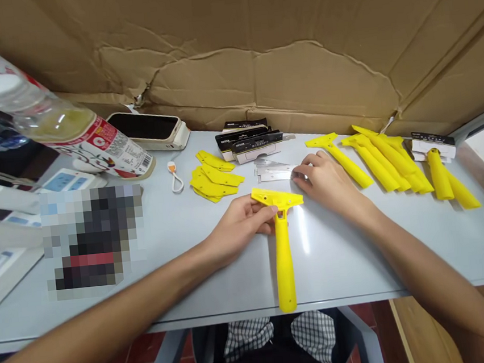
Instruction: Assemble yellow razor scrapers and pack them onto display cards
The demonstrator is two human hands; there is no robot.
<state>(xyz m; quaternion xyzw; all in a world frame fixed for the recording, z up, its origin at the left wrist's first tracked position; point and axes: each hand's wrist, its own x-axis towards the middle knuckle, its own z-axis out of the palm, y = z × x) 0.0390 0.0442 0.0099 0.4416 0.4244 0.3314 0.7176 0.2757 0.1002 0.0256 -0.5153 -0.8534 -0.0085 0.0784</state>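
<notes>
My left hand [240,227] grips a yellow plastic scraper [282,246] by its wide head, with the long handle pointing toward me. My right hand [327,182] lies on the table to the right, its fingertips pinching the end of a steel razor blade [273,171] that seems to lie over another. Several flat yellow pieces [216,177] are piled beyond my left hand. Black-and-white blade packets [249,143] stand behind them. Several yellow scrapers [388,161] lie to the right of my right hand.
The pale grey table [352,262] has a front edge close to me. Crumpled cardboard [256,60] stands behind it. A plastic bottle [60,119] lies at the left, near a phone [147,130], a white cable loop [176,177] and a pixelated blurred patch [93,238].
</notes>
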